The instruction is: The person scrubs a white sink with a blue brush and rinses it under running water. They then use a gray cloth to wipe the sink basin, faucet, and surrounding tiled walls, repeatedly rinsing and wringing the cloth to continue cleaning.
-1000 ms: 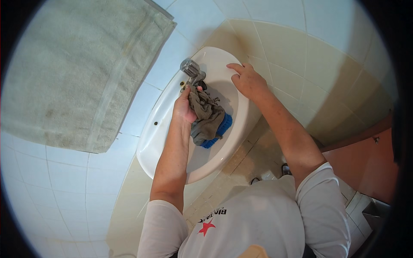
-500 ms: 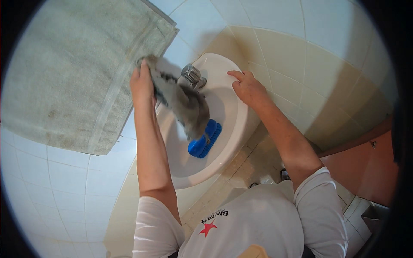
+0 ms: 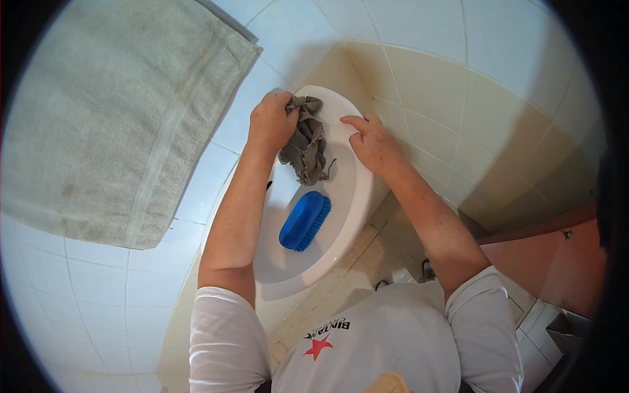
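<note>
My left hand [image 3: 270,122] is closed on a crumpled grey rag [image 3: 306,149] with frayed edges. The rag hangs at the back of a white washbasin [image 3: 335,253] and hides the metal tap there. My right hand [image 3: 375,145] rests at the basin's right rim, index finger stretched out and thumb apart, holding nothing. Between my forearms, a blue scrubbing brush [image 3: 301,220] lies in the basin with its bristles facing right.
A large grey towel [image 3: 111,124] hangs on the tiled wall at the left. Tiled walls [image 3: 426,98] stand close behind and to the right of the basin. A reddish panel [image 3: 557,262] and a dark bin [image 3: 565,332] are at the lower right.
My left hand has moved right with the rag, from beside the towel to the tap, covering it. The rag has come off the brush. My right hand has barely shifted.
</note>
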Available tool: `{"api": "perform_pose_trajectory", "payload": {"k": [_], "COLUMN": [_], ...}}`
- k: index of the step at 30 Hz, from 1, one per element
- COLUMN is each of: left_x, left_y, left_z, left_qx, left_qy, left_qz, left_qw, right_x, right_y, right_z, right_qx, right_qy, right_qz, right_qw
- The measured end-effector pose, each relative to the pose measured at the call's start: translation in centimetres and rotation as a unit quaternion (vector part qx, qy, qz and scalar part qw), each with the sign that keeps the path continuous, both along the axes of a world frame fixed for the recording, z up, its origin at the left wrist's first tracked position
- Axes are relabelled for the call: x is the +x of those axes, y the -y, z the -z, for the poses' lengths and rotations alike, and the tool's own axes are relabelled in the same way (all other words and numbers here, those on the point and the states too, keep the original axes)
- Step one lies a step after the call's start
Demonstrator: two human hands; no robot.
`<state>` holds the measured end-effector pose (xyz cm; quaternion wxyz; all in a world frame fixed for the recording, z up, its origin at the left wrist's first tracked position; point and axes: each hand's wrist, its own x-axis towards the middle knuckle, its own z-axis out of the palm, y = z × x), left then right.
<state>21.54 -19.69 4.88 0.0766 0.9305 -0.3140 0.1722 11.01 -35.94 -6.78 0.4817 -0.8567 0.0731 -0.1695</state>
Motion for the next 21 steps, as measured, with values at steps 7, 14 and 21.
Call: {"api": "perform_pose_trajectory", "payload": {"k": [7, 14, 21], "left_x": [6.2, 6.1, -1.7], "left_y": [-0.6, -2.1, -2.8], "left_z": [1.0, 3.0, 1.0], "left_qx": [-0.233, -0.268, -0.114], "left_qy": [-0.161, -0.177, -0.069], "left_qz": [-0.115, -0.095, -0.193], "left_qw": [0.952, 0.942, 0.972], "right_x": [0.4, -13.0, -23.0], "right_y": [0.6, 13.7, 20.0], "right_z": [3.0, 9.4, 14.9], "right_qx": [0.093, -0.446, -0.449], "right_qy": [0.083, -0.354, -0.63], "right_qz": [0.008, 0.138, 0.106], "right_qw": [0.992, 0.81, 0.625]}}
